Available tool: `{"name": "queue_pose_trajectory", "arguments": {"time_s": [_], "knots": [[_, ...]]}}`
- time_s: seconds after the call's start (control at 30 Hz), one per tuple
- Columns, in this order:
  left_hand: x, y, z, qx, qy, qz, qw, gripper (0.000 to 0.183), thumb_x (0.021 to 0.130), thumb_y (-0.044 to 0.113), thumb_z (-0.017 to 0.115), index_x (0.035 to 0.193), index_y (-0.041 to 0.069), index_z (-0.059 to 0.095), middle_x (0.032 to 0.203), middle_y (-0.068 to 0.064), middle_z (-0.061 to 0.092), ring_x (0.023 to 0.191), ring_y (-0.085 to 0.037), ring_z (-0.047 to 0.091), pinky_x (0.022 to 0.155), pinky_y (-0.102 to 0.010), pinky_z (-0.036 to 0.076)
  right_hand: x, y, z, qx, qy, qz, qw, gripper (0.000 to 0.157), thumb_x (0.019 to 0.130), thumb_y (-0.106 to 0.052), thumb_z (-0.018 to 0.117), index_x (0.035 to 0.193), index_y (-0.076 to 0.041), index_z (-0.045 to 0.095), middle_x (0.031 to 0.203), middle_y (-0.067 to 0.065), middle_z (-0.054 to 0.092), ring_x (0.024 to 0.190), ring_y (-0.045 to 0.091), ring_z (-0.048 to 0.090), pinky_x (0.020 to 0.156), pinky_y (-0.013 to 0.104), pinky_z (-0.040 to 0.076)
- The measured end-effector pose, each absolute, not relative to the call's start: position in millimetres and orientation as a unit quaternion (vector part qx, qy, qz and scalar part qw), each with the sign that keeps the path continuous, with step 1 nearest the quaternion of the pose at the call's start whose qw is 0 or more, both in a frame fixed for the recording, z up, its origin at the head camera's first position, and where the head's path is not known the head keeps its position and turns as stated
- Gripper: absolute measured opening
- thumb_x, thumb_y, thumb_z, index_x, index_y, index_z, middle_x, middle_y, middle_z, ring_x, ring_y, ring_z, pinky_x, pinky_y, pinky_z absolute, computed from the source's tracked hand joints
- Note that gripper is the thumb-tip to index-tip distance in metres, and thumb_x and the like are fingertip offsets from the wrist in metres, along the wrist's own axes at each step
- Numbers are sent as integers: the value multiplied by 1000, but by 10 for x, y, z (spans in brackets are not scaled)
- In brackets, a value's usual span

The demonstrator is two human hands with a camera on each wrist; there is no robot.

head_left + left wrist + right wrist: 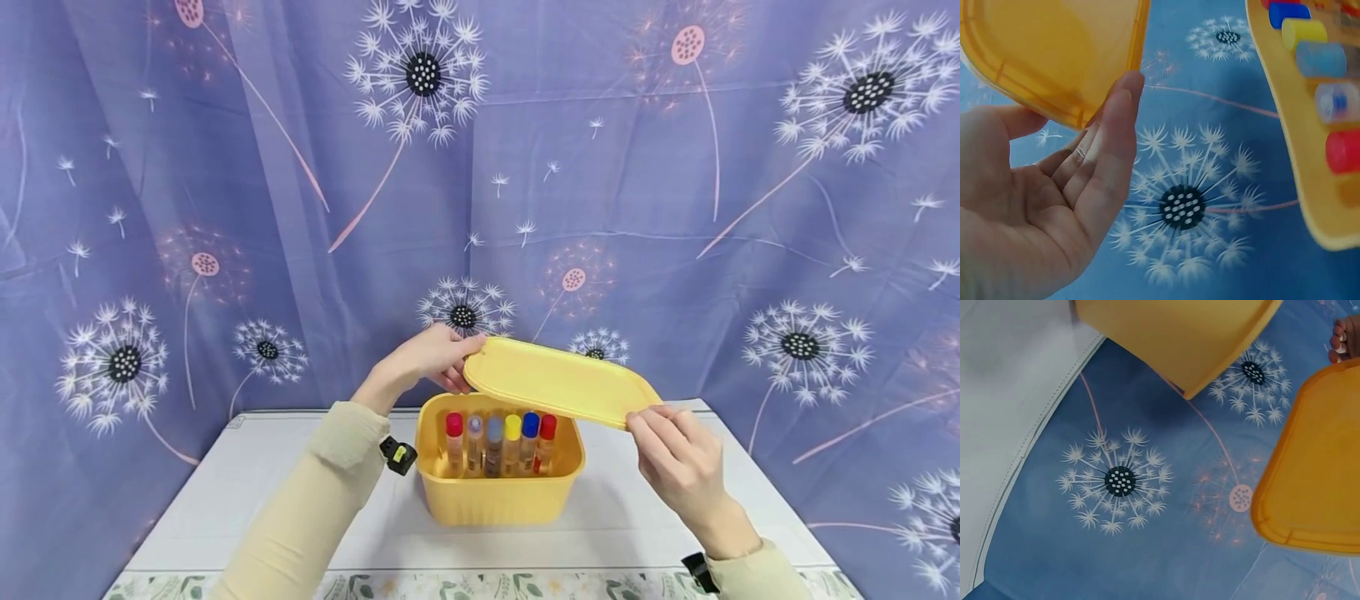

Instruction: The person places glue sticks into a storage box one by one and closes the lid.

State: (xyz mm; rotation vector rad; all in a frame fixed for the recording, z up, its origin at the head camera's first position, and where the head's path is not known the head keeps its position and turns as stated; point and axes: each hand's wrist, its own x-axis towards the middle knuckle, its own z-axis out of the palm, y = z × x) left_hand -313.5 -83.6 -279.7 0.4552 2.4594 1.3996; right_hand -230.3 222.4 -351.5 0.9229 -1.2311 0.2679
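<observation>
Both hands hold a flat yellow lid (558, 379) tilted above a yellow plastic box (498, 500), its right end lower than its left. My left hand (435, 354) pinches the lid's left end; the left wrist view shows the thumb on one side of the lid (1054, 56) and the fingers (1119, 125) on the other. My right hand (678, 454) grips the right end between thumb and fingers. Inside the box, several clear tubes (512, 446) stand upright in a row, with red, clear, grey-blue, yellow and blue caps. The right wrist view shows the lid (1316, 462) but not the right hand.
The box stands on a white-covered table (247, 492) with a leaf-patterned strip (442, 586) along its front edge. A blue-purple curtain (570, 192) printed with dandelions hangs behind and at both sides. A small black device (397, 454) sits on the left wrist.
</observation>
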Motion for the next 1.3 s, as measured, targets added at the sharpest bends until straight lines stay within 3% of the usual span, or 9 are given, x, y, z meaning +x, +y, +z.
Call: {"name": "queue_pose_trajectory", "arguments": {"time_s": [0.17, 0.3, 0.5, 0.83, 1.03, 1.1, 1.2, 1.3], "knots": [[-3196, -827, -2942, 149, 825, 522, 157, 41, 99, 38, 56, 93, -1, 67, 74, -11, 69, 61, -19, 67, 65, -35, 58, -2306, 2244, -3561, 416, -556, 116, 710, 15, 88, 4, 58, 79, 3, 69, 70, 13, 65, 55, 35, 55, 57, 39, 49], [-3257, -842, -3078, 125, 790, 576, 171, 37, 99, 34, 58, 99, -2, 68, 74, -8, 65, 59, -14, 60, 60, -26, 54, -2322, 2261, -3601, 419, -568, 119, 699, 16, 91, 0, 60, 79, 3, 71, 72, 12, 67, 55, 35, 55, 62, 41, 50], [-3302, -847, -3220, 108, 718, 663, 180, 33, 99, 25, 59, 111, -4, 65, 79, -7, 66, 64, -13, 62, 59, -21, 51, -2341, 2287, -3671, 420, -586, 121, 683, 19, 93, -7, 62, 79, 3, 71, 73, 12, 67, 58, 34, 53, 66, 43, 47], [-3288, -869, -3280, 119, 699, 685, 168, 30, 101, 20, 55, 112, -7, 63, 85, -8, 66, 71, -15, 63, 64, -24, 53, -2413, 2536, -3843, 386, -656, 166, 627, 28, 96, -19, 58, 88, 6, 67, 84, 21, 63, 68, 39, 54, 69, 44, 40], [-3269, -899, -3278, 116, 699, 687, 160, 30, 102, 18, 53, 114, -8, 62, 85, -8, 65, 72, -16, 62, 66, -25, 53, -2507, 2720, -3935, 315, -691, 247, 602, 36, 96, -27, 58, 101, 7, 66, 110, 29, 60, 95, 44, 54, 89, 23, 39], [-3262, -913, -3283, 115, 698, 689, 158, 30, 102, 18, 53, 114, -9, 62, 84, -8, 65, 72, -15, 62, 66, -25, 53, -2529, 2767, -3956, 290, -705, 275, 586, 34, 95, -24, 59, 104, 8, 65, 118, 30, 58, 105, 42, 54, 93, 17, 37], [-3253, -935, -3291, 116, 700, 688, 155, 30, 103, 18, 52, 113, -9, 61, 84, -9, 66, 72, -16, 63, 66, -26, 54, -2529, 2794, -3941, 253, -730, 328, 544, 26, 92, -9, 62, 112, 8, 65, 126, 26, 57, 119, 33, 54, 99, 18, 37], [-3249, -958, -3301, 112, 701, 687, 153, 30, 102, 18, 53, 113, -8, 62, 86, -9, 66, 73, -17, 64, 68, -27, 54, -2501, 2760, -3870, 206, -758, 401, 472, 34, 90, 3, 63, 124, 2, 62, 133, 18, 56, 122, 19, 54, 97, 17, 41]]}}
